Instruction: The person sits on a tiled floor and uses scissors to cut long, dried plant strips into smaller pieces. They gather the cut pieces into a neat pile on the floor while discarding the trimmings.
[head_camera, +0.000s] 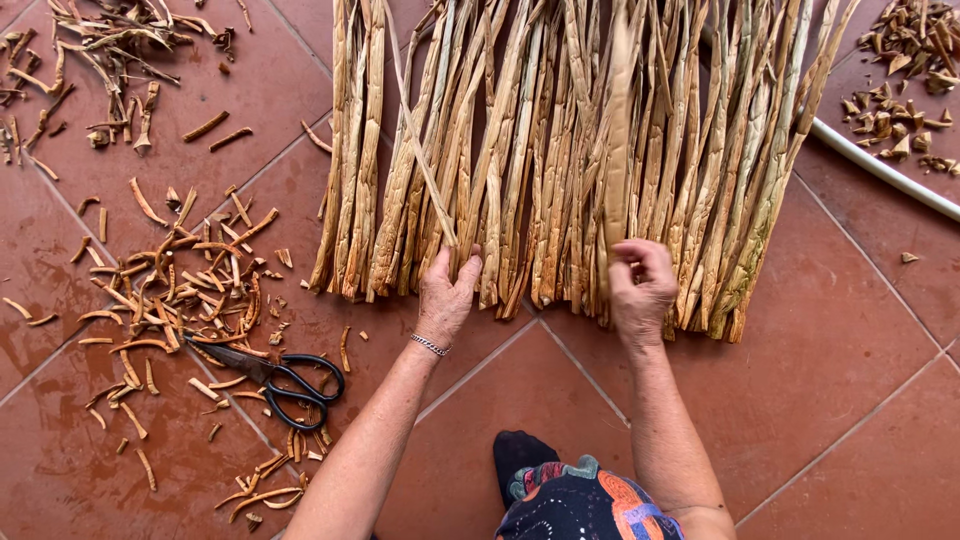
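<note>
My left hand (445, 295) rests open on the dried tan leaf strips (560, 150); my right hand (640, 290) pinches one strip (617, 140) running lengthwise away from me.

Single head view, looking steeply down, close over tiled floor (850, 400).

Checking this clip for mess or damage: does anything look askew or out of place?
Yes. One thin strip lies diagonally across the otherwise parallel dried leaf strips, ending by the left hand. Cut scraps litter the tiled floor around the black scissors. The right hand grips one strip.
</note>
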